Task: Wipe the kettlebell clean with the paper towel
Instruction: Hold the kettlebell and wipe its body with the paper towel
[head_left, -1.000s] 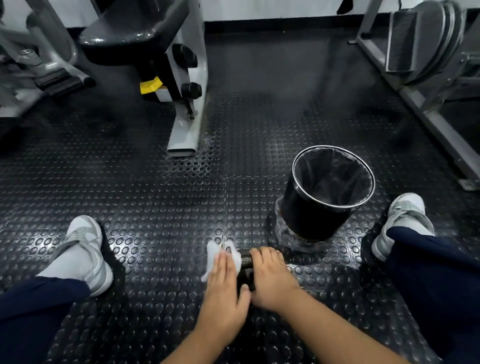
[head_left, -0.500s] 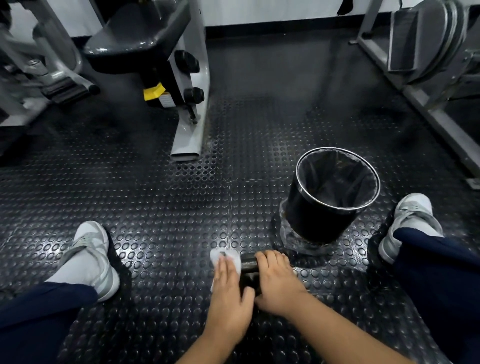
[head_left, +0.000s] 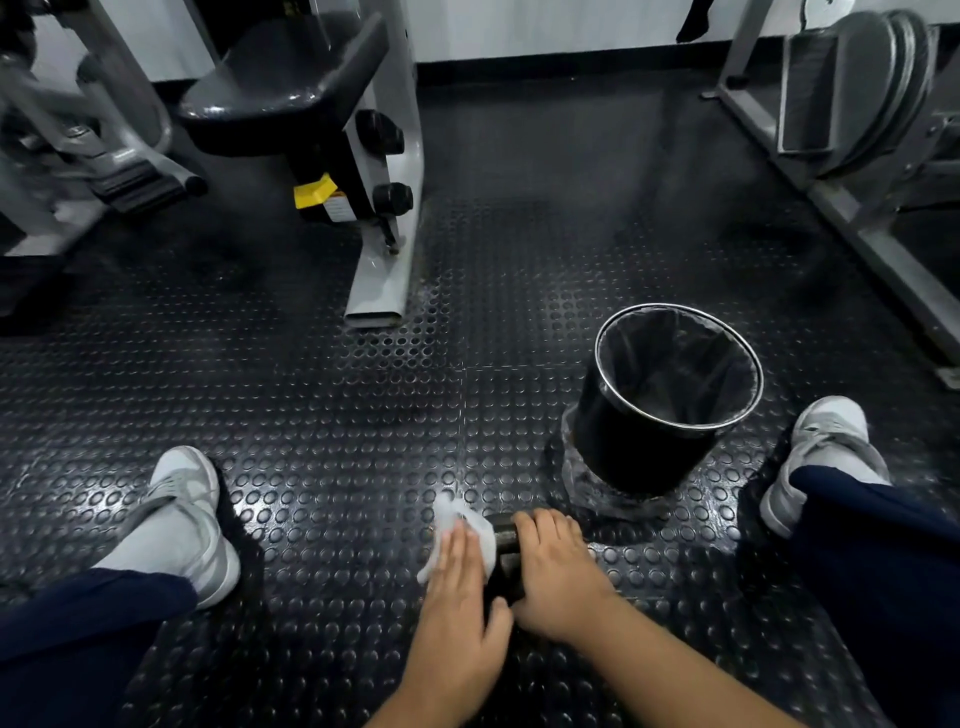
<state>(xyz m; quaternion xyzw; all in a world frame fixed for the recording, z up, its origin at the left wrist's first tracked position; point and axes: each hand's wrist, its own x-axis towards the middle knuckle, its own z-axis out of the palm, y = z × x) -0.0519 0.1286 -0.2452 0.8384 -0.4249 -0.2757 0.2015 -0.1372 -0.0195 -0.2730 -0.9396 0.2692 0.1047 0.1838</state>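
A dark kettlebell (head_left: 505, 556) stands on the studded rubber floor between my feet, mostly hidden under my hands. Only a strip of its handle and body shows between them. My left hand (head_left: 457, 613) lies flat with straight fingers, pressing a white paper towel (head_left: 467, 525) against the kettlebell's left side. My right hand (head_left: 558, 577) is curled over the kettlebell's right side, holding it.
A black bin (head_left: 623, 447) with a dark liner and metal rim stands just right of the hands. My shoes (head_left: 182, 514) (head_left: 826, 447) flank the spot. A grey gym machine foot (head_left: 376, 291) is ahead, and a weight machine frame (head_left: 852, 218) runs along the right.
The left hand with the paper towel has slid slightly along the kettlebell's left side. The right hand stays in place on the kettlebell.
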